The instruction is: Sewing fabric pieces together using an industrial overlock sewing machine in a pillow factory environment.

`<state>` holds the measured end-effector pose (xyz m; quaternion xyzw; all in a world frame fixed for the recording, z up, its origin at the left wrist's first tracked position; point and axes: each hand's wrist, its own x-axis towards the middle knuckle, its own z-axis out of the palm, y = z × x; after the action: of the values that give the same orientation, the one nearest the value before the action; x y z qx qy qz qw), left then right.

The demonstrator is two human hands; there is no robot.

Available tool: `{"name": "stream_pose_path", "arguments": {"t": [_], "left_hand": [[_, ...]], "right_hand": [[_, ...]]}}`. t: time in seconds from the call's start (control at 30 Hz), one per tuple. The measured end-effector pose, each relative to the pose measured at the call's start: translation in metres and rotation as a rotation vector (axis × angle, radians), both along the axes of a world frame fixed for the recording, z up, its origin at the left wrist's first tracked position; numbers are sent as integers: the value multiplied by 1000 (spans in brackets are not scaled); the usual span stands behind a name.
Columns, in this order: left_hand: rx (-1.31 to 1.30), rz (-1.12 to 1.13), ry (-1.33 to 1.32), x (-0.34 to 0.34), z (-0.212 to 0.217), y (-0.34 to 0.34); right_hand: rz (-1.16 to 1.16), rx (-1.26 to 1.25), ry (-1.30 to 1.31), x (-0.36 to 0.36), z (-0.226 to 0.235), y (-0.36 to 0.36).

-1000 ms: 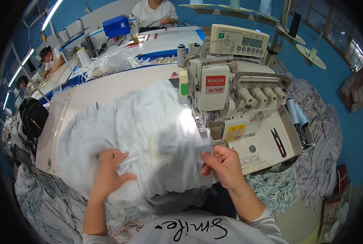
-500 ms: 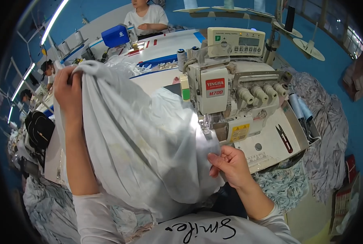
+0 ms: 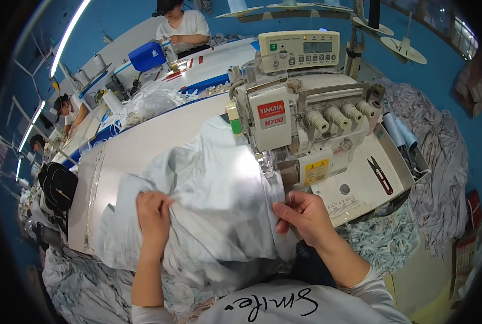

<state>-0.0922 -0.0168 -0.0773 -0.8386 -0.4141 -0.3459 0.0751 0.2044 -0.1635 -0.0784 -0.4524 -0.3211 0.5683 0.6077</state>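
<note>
Soft pale-blue cloth [image 3: 214, 229] lies across the flat white desk [image 3: 133, 146], one edge at the boxy white sewing machine [image 3: 295, 135]. Right hand [image 3: 304, 216] pinches this edge, best kept flat and unstretched; left hand [image 3: 153, 215] curls over folds, grip unclear.

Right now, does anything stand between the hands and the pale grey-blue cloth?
Nothing visible does. The right hand pinches the pale grey-blue cloth near its right edge, on the near side of the white boxy sewing machine; the left hand appears to touch the cloth farther left, its grip unclear.
</note>
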Motion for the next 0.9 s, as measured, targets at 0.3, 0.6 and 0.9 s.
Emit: {"name": "stream_pose_path", "arguments": {"t": [0.3,0.6,0.9], "left_hand": [[157,107,-529,-20,32,111],[108,64,-705,5,99,170],[256,-19,-656,36,164,207]], "right_hand": [[15,-27,-5,3,2,2],[19,8,-83,4,-3,2],[44,-18,-55,5,0,2]]}}
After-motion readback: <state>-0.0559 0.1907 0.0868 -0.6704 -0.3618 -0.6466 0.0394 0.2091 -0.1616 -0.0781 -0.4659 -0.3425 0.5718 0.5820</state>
